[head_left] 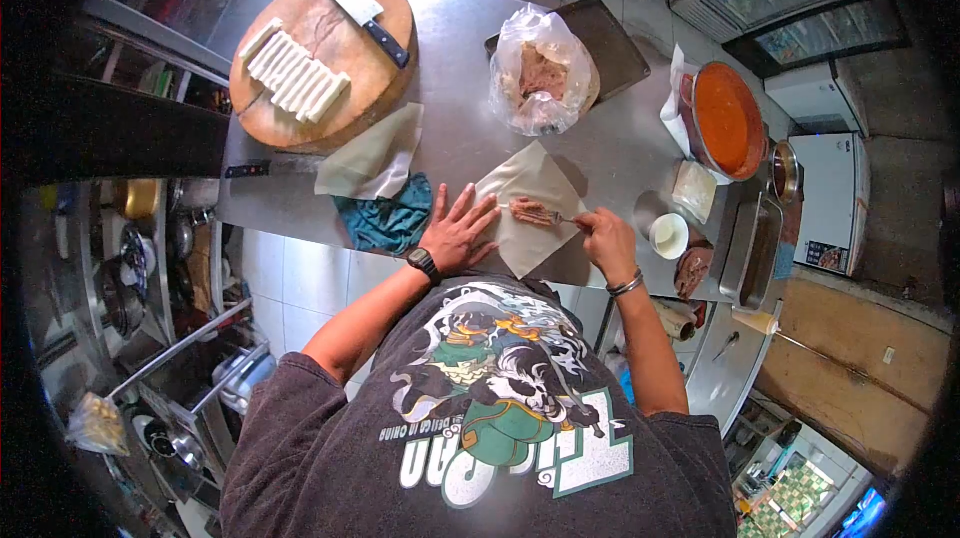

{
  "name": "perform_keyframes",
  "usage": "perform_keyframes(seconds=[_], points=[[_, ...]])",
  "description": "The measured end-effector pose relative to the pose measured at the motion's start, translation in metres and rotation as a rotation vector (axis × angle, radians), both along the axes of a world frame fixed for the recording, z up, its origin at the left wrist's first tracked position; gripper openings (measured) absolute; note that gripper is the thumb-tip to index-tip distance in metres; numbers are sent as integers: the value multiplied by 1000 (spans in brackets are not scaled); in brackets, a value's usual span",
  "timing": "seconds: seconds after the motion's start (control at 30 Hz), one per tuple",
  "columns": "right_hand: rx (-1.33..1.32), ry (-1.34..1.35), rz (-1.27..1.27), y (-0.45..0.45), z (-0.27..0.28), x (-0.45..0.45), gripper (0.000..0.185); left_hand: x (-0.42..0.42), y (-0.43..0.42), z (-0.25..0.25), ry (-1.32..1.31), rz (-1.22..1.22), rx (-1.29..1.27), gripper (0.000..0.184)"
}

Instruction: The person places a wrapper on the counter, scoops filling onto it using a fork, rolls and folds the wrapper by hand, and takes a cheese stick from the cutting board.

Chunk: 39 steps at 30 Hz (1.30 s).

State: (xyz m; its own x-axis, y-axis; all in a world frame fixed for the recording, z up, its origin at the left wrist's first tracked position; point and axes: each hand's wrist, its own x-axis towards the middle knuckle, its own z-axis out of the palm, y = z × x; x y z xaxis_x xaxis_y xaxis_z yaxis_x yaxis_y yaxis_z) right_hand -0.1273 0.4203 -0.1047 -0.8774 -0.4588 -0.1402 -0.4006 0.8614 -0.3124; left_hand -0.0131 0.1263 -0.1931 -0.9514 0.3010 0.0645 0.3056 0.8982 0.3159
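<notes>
A pale, thin wrapper sheet [527, 250] lies corner-up on the steel table in front of me, with a small heap of pinkish-brown filling [530, 211] at its middle. My right hand [606, 238] grips a fork [563, 219], whose tines touch the filling. Flat with fingers spread, my left hand [462, 228] rests at the sheet's left edge. Just left of that hand is a crumpled teal cloth [388, 222], and more pale wrapper sheets [372, 155] lie beyond it. Further back, an open plastic bag [545, 73] holds more of the pinkish filling.
White strips [296, 80] and a cleaver [350, 3] lie on a round wooden board [372, 88], back left. To the right stand a pot of orange liquid [728, 123], a small white bowl [669, 236] and a metal tray [741, 253]. A dark tray [622, 53] sits behind the bag.
</notes>
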Motion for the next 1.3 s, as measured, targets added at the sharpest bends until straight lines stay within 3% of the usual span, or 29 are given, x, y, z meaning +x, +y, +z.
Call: perform_keyframes(seconds=[0.2,0.3,0.43,0.6,0.8,1.07,1.3], points=[[102,105,17,22,16,-9,19,0,0,4,-5,-1,2,67],[0,175,-41,13,35,-5,19,-1,0,3,-10,0,-6,66],[-81,140,-38,-15,16,0,20,-1,0,3,-13,-7,0,66],[9,177,18,-20,2,1,20,-1,0,3,-24,2,1,67],[59,203,-42,-5,39,2,21,-1,0,3,-11,5,8,68],[-48,68,-53,-30,-4,24,21,0,0,2,-18,-3,-4,69],[-25,34,-117,-10,27,24,18,-2,0,4,-22,-2,1,69]])
